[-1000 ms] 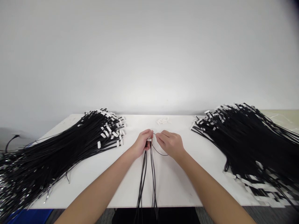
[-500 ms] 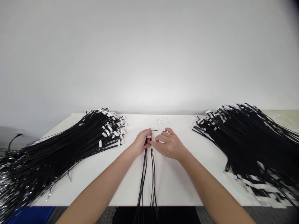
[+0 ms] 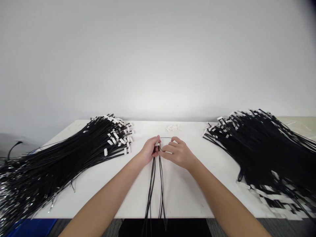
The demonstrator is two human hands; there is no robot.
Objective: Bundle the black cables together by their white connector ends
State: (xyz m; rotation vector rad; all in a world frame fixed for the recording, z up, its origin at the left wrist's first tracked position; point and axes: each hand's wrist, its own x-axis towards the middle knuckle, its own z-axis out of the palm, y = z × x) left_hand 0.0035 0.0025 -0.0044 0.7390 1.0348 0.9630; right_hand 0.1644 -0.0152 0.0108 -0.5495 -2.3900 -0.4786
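Observation:
Over the middle of the table, my left hand [image 3: 147, 150] is closed around a small white connector [image 3: 157, 144], its thumb at the top edge. Several thin black wires [image 3: 161, 187] hang from there past the table's front edge. Just to the right is my right hand [image 3: 181, 155], thumb and fingers bent in a pinch close to the connector. One thin black wire [image 3: 165, 138] arches from the left thumb across to the right fingers and bends behind them. The exact grip of the right fingertips is partly hidden.
A thick heap of black cables [image 3: 71, 148] with white connectors lies on the left. Another large cable heap [image 3: 266, 148] covers the right side. Small white pieces [image 3: 173, 127] lie behind my hands on the white table [image 3: 187, 200], near the wall.
My right fingers have shifted slightly left and curled more, and the wire's bend now shows beyond them. My left hand stays in place around the connector.

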